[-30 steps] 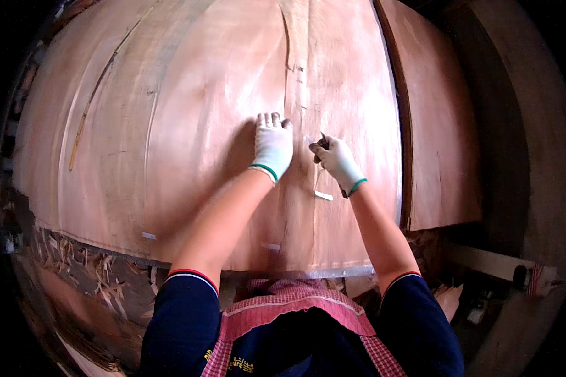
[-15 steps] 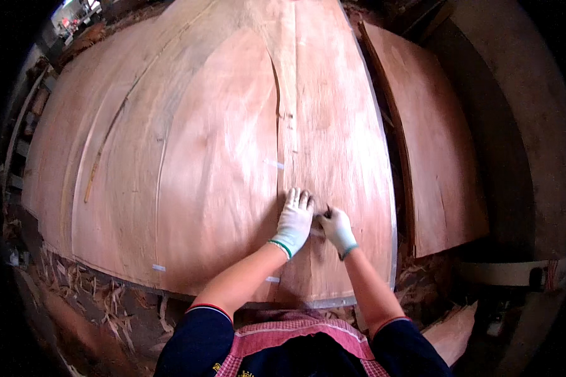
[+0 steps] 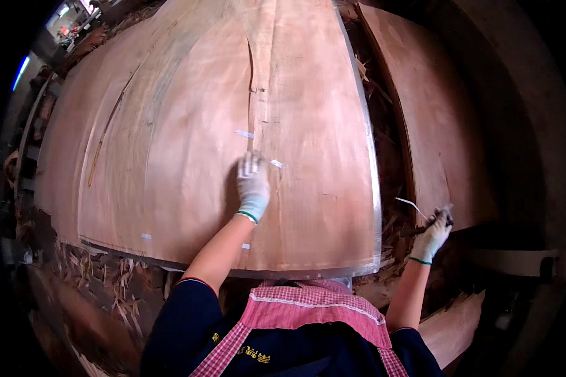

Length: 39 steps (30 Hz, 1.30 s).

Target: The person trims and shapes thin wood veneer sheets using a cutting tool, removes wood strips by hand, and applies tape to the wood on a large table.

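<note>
Left white-gloved hand (image 3: pixel 253 183): mid-frame, fingers loose on wide pinkish wood sheet (image 3: pixel 198 132), maybe steadying it.
Right white-gloved hand (image 3: pixel 432 237): lower right, I see fingers pinching thin white strip (image 3: pixel 409 203).

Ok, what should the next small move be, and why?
Perhaps ease the left hand slightly right to press the white tape piece: it lies close by on the wood veneer sheet, while the right hand is out past that sheet's edge with a thin white strip.
</note>
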Each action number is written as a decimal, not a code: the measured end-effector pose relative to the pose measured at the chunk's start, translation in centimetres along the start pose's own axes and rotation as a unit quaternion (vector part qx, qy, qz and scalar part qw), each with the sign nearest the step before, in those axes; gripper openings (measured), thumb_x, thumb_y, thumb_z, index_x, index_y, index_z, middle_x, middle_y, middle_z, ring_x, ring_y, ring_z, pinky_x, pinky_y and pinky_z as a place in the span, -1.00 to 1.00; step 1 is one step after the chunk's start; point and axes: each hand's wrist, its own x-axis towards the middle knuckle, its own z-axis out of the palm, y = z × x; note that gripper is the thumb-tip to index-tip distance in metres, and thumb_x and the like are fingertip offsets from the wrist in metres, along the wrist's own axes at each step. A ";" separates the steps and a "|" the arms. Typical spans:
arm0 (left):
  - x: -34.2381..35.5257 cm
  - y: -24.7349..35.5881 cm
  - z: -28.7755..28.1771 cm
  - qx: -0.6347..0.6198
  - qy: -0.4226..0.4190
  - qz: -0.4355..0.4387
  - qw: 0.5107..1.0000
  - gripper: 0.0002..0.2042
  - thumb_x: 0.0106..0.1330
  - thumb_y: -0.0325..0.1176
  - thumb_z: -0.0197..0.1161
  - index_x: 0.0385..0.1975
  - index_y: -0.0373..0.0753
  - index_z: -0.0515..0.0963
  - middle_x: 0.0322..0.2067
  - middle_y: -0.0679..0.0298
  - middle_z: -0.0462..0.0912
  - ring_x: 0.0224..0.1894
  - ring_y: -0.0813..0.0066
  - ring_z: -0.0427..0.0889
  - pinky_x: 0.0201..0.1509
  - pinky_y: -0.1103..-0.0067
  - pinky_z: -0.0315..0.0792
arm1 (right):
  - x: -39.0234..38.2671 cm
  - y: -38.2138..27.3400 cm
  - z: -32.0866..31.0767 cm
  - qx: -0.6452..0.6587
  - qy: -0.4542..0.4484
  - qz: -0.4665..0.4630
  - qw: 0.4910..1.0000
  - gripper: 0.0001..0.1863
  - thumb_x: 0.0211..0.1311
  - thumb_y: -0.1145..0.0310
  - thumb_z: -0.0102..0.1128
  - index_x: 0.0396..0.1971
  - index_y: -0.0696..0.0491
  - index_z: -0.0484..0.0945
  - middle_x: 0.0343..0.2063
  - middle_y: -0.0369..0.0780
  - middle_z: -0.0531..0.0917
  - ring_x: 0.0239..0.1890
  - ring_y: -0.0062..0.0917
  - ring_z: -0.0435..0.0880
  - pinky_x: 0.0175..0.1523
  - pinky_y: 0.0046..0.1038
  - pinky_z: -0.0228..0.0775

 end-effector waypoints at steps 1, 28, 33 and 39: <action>-0.3 0.5 -0.2 -0.002 0.062 -0.032 0.998 -0.61 0.28 -0.45 -0.07 0.11 -0.23 0.44 0.26 0.08 0.36 0.36 0.16 0.23 0.46 0.26 -0.01 | 1.7 -0.4 -1.6 0.001 0.003 -0.002 1.000 -0.85 0.40 0.28 0.06 -0.27 0.05 0.40 -0.45 -0.36 0.51 -0.55 -0.73 0.37 -0.47 -0.64 0.22; 7.3 43.2 -3.5 -0.615 -0.107 -0.086 0.777 -0.46 0.39 -0.17 0.14 0.25 -0.38 0.27 0.14 0.08 0.45 0.22 0.33 0.39 0.33 0.49 0.23 | 32.7 -1.2 -0.5 -0.231 -0.568 -0.115 0.782 -0.76 0.22 0.46 0.17 -0.13 0.14 0.44 -0.31 0.00 0.61 -0.25 -0.14 0.66 -0.16 -0.36 0.47; 17.0 50.9 -5.6 -0.770 -0.239 -0.019 0.591 -0.45 0.36 -0.27 0.20 0.26 -0.39 0.22 0.09 0.14 0.46 0.16 0.41 0.42 0.28 0.53 0.29 | 37.9 -2.5 7.8 -0.218 -0.627 -0.111 0.739 -0.79 0.19 0.58 0.17 -0.18 0.17 0.43 -0.40 -0.13 0.59 -0.29 -0.65 0.55 -0.13 -0.53 0.44; 28.5 51.4 -6.0 -0.800 -0.226 -0.096 0.547 -0.66 0.35 -0.40 0.20 0.08 -0.34 0.40 -0.09 0.34 0.51 -0.05 0.60 0.47 0.10 0.64 0.36 | 43.5 -2.4 17.1 -0.217 -0.654 -0.108 0.716 -0.70 0.11 0.55 0.20 -0.13 0.13 0.42 -0.36 -0.02 0.60 -0.28 -0.26 0.63 -0.18 -0.37 0.47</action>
